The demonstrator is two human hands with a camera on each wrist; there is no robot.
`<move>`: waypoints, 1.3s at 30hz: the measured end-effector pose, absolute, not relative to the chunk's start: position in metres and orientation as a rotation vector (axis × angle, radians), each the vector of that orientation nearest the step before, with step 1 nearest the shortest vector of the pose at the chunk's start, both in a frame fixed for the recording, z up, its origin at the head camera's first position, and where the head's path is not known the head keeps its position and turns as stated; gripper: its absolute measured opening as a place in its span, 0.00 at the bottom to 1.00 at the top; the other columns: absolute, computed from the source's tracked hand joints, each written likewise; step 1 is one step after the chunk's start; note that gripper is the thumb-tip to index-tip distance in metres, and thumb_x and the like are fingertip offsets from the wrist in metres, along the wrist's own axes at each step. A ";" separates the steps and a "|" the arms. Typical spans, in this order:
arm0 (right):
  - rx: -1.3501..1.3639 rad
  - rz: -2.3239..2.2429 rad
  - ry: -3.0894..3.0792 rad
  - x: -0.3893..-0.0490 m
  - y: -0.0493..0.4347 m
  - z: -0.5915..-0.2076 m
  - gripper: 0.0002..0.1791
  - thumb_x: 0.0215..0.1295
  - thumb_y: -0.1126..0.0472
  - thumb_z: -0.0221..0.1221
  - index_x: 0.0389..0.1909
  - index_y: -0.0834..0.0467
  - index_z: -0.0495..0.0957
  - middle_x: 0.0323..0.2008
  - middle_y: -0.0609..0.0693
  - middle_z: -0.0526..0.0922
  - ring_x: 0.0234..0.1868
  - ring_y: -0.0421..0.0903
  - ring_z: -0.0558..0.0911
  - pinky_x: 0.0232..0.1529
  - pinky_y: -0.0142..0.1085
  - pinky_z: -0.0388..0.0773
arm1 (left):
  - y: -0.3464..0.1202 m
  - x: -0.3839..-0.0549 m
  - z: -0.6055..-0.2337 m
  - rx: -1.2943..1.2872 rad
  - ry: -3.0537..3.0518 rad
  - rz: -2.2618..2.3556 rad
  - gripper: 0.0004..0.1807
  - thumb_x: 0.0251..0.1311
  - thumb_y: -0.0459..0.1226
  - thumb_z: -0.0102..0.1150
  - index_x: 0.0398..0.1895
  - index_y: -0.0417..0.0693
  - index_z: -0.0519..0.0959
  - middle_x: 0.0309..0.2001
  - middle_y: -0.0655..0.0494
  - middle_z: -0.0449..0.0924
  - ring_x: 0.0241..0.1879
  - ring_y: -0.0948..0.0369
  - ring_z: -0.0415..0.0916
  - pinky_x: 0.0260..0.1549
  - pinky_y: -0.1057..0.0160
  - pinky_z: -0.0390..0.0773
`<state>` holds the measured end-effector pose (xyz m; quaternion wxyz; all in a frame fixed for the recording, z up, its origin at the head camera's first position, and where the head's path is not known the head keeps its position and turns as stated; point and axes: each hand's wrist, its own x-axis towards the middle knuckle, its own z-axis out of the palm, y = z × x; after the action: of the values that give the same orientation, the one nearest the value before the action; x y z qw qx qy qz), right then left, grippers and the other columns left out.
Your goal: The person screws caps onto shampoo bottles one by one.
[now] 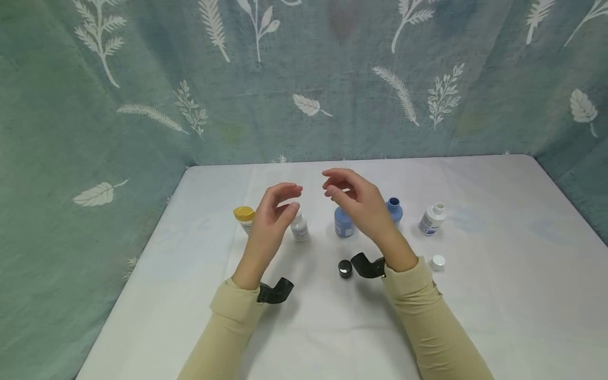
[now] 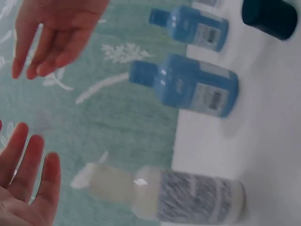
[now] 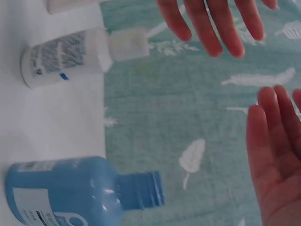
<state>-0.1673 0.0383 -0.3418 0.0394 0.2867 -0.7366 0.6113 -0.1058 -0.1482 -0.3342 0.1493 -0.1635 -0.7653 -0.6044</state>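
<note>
Hovering, empty | my L hand fingers apart, R hand loosely bent | white btl, blue btl nr, upright on tbl | prob. betw. grips; next grab needs lowering + closing

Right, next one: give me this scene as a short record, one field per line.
Left hand: above table, holding nothing
Right hand: above table, holding nothing
Near hands: small white bottle with pale cap; blue plastic bottle, uncapped
Farther right: second blue plastic bottle, uncapped; white labelled bottle, uncapped
Far left: yellow-topped container, partly hidden
Loose caps: round black cap; round white cap
Surface: white table
</note>
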 end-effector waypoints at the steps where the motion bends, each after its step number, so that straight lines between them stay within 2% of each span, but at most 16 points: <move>1: 0.887 1.900 -2.278 -0.167 0.041 -0.340 0.16 0.64 0.57 0.52 0.52 0.51 0.71 0.40 0.46 0.77 0.40 0.40 0.77 0.42 0.34 0.75 | -0.147 -0.105 -0.332 -0.458 -2.199 -1.749 0.18 0.62 0.31 0.47 0.55 0.37 0.63 0.52 0.44 0.69 0.54 0.52 0.65 0.52 0.54 0.66; 6: 0.909 2.007 -2.370 -0.156 0.054 -0.326 0.16 0.65 0.62 0.50 0.53 0.58 0.70 0.42 0.55 0.77 0.42 0.49 0.77 0.45 0.41 0.74 | -0.134 -0.104 -0.322 -0.430 -2.168 -1.823 0.16 0.63 0.32 0.47 0.54 0.39 0.65 0.50 0.44 0.70 0.51 0.52 0.68 0.51 0.58 0.68; 10: 0.921 1.977 -2.454 -0.151 0.067 -0.322 0.15 0.65 0.64 0.50 0.52 0.62 0.71 0.43 0.56 0.77 0.43 0.50 0.77 0.46 0.41 0.73 | -0.120 -0.108 -0.318 -0.427 -2.137 -1.872 0.17 0.63 0.32 0.47 0.54 0.38 0.65 0.50 0.44 0.71 0.52 0.54 0.68 0.52 0.59 0.67; 17: 1.017 1.761 -2.676 -0.157 0.091 -0.339 0.13 0.64 0.55 0.52 0.48 0.53 0.75 0.43 0.48 0.78 0.42 0.42 0.77 0.46 0.38 0.72 | -0.102 -0.117 -0.323 -0.396 -2.070 -2.000 0.18 0.63 0.35 0.47 0.55 0.38 0.64 0.52 0.44 0.70 0.54 0.54 0.67 0.53 0.59 0.66; 22: 1.135 1.628 -2.798 -0.168 0.102 -0.361 0.17 0.63 0.49 0.52 0.49 0.50 0.75 0.43 0.40 0.78 0.43 0.36 0.75 0.47 0.38 0.70 | -0.101 -0.127 -0.335 -0.415 -2.086 -1.998 0.20 0.63 0.41 0.49 0.56 0.44 0.65 0.53 0.52 0.71 0.55 0.57 0.67 0.54 0.60 0.65; 24: 1.152 1.638 -2.830 -0.165 0.105 -0.358 0.16 0.63 0.52 0.52 0.49 0.53 0.74 0.43 0.41 0.78 0.43 0.38 0.75 0.47 0.38 0.70 | -0.100 -0.131 -0.341 -0.401 -2.098 -2.003 0.20 0.62 0.43 0.49 0.56 0.46 0.65 0.53 0.54 0.71 0.55 0.58 0.67 0.54 0.60 0.65; 29: 1.124 1.728 -2.913 -0.154 0.104 -0.350 0.14 0.63 0.61 0.53 0.48 0.58 0.74 0.42 0.46 0.78 0.43 0.45 0.76 0.46 0.39 0.71 | -0.095 -0.128 -0.341 -0.359 -2.130 -2.014 0.20 0.63 0.40 0.48 0.56 0.42 0.65 0.54 0.48 0.70 0.56 0.57 0.66 0.54 0.59 0.65; 35: 1.291 1.635 -2.954 -0.165 0.100 -0.384 0.12 0.60 0.59 0.56 0.46 0.49 0.74 0.43 0.46 0.77 0.43 0.42 0.76 0.45 0.39 0.72 | -0.089 -0.130 -0.347 -0.359 -2.192 -1.992 0.22 0.62 0.37 0.49 0.57 0.37 0.63 0.56 0.45 0.66 0.58 0.54 0.62 0.56 0.56 0.62; 39: 1.419 1.575 -2.938 -0.168 0.096 -0.399 0.14 0.59 0.57 0.58 0.47 0.49 0.75 0.45 0.48 0.77 0.42 0.39 0.76 0.45 0.37 0.72 | -0.088 -0.135 -0.358 -0.356 -2.261 -1.991 0.26 0.59 0.37 0.54 0.59 0.39 0.61 0.58 0.47 0.64 0.61 0.51 0.58 0.59 0.51 0.56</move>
<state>-0.1679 0.0961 -0.3986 -0.2381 0.3804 -0.7876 0.4222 -0.1355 -0.0883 -0.3585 0.0541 -0.1173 -0.7443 -0.6553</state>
